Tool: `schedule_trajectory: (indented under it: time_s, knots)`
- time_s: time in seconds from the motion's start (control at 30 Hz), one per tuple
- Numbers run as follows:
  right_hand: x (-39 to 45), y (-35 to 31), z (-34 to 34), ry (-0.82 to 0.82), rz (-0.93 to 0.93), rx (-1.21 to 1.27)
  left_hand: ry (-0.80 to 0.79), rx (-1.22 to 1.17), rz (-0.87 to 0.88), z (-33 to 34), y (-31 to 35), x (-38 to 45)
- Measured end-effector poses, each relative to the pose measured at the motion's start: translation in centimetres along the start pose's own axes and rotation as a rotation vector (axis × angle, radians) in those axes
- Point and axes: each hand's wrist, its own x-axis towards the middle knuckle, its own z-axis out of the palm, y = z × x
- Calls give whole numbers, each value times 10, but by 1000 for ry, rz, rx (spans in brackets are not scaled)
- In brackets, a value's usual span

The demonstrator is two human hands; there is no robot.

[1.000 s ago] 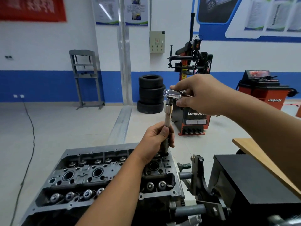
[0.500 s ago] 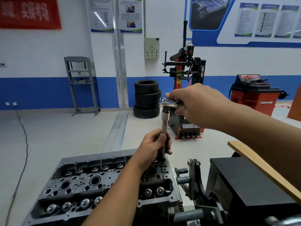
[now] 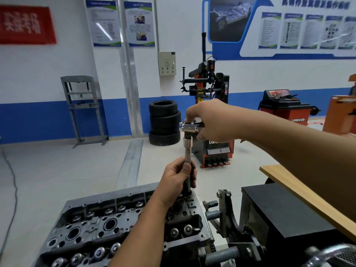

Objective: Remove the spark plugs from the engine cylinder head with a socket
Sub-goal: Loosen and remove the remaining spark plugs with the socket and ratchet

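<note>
Your left hand (image 3: 178, 178) still grips the upright chrome socket extension (image 3: 187, 160) at the grey metal cylinder head's (image 3: 123, 226) far right well. Your right hand (image 3: 210, 120), fingers curled round the chrome ratchet (image 3: 189, 127), has swung it leftward, likely loosening the hidden plug.

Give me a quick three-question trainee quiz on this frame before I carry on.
1. True or false: the left hand grips the socket extension just above the cylinder head.
2. Which hand holds the ratchet? A) left hand B) right hand C) neither
3. Fill in: the extension stands nearly ____.

Key: 1 true; 2 B; 3 upright.
</note>
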Motion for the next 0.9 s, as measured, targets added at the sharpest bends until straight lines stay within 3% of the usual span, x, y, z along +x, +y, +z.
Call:
schedule_trajectory:
  time_s: [0.23,0.6,0.9]
  knots:
    - [0,-5,7,32,-1,-16,52,49,12,3,2,-2]
    - [24,13,13,-2,-221,115,61,-45,-53,2,-1,-5]
    - [29,12,-1,-26,-231,66,23,-18,-24,4,-2,-3]
